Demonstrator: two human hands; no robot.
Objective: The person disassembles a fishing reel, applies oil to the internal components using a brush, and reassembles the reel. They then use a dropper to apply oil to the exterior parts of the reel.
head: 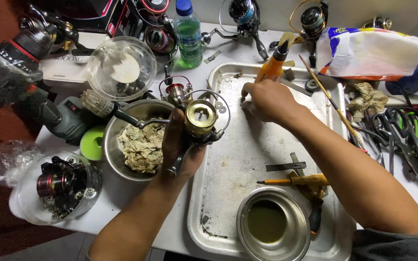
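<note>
Head view: at frame centre the left hand [182,147] clasps a partly stripped fishing reel [200,117], gold spool exposed. Just right, the right hand [267,100] pinches something small, unclear what, over the metal tray [247,159]. Reassembly looks unfinished; tools lie scattered.
</note>
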